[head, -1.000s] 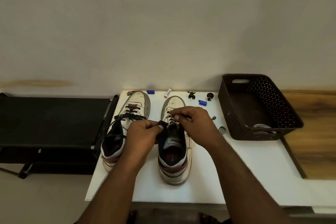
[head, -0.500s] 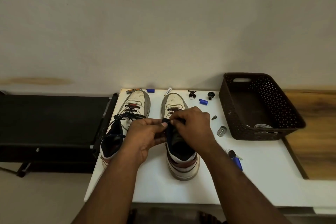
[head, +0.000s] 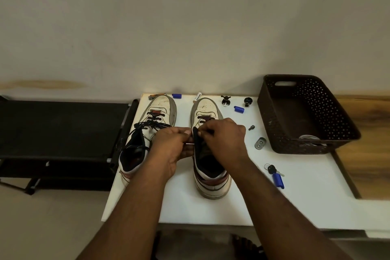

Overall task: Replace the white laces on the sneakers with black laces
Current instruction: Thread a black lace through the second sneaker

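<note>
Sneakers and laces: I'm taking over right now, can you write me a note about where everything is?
Left hand and right hand: fingers pinch at the tongue and eyelets of the right sneaker.
Left sneaker stands beside it on the white table, black lace already through it, ends loose.
Something white, maybe the old laces, lies in the brown basket.
Left: finish lacing the right sneaker, tie both.

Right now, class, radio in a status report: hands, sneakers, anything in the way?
Left hand and right hand both pinching at the right sneaker near its tongue. Left sneaker already carries black laces. Keys lie close by, not obstructing.
</note>
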Demonstrator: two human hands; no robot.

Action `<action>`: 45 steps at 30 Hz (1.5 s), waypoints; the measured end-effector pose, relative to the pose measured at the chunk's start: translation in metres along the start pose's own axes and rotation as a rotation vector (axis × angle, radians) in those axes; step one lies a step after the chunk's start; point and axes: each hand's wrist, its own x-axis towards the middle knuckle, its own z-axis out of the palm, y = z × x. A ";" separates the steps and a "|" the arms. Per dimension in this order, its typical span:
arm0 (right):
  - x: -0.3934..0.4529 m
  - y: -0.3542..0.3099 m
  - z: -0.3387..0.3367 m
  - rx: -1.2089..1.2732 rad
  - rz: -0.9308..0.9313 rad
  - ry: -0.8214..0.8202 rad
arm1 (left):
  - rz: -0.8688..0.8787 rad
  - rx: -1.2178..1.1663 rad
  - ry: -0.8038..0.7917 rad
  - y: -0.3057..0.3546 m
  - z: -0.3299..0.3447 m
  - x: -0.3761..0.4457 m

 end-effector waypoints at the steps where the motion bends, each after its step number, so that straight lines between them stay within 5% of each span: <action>1: 0.000 -0.001 0.001 -0.012 -0.001 0.001 | 0.001 0.005 0.009 -0.001 0.002 0.000; 7: 0.000 0.004 0.001 0.029 0.005 0.031 | 0.071 0.026 0.163 -0.002 0.008 0.002; 10: 0.000 0.010 -0.005 0.058 0.007 0.024 | 0.172 -0.235 0.353 0.012 -0.003 0.006; 13: 0.003 0.014 -0.008 0.079 0.022 0.002 | 0.451 -0.514 0.555 0.034 -0.022 -0.001; 17: 0.007 0.015 -0.009 -0.005 0.033 0.070 | 0.870 -0.376 0.613 0.040 -0.019 -0.018; 21: 0.001 0.010 -0.012 -0.006 0.125 0.229 | 0.964 -0.412 0.679 0.035 -0.014 -0.015; 24: 0.002 0.009 -0.013 0.104 0.185 0.180 | 1.089 -0.052 0.627 0.029 -0.013 -0.006; 27: 0.007 0.009 -0.013 0.133 0.194 0.109 | 0.714 0.524 0.202 0.016 -0.004 0.000; 29: 0.007 0.010 -0.013 0.136 0.174 0.087 | 0.399 0.704 0.057 0.007 -0.004 0.005; 33: 0.005 0.014 -0.013 0.179 0.186 0.085 | 0.508 0.911 0.200 0.006 -0.008 0.005; 39: 0.006 0.020 -0.016 0.192 0.222 0.125 | 0.997 0.178 0.764 0.037 -0.025 -0.032; 41: 0.006 0.020 -0.016 0.200 0.219 0.123 | 0.910 0.197 0.769 0.036 -0.031 -0.046; 45: 0.005 0.019 -0.016 0.191 0.231 0.055 | 0.573 0.825 0.610 0.025 -0.028 -0.062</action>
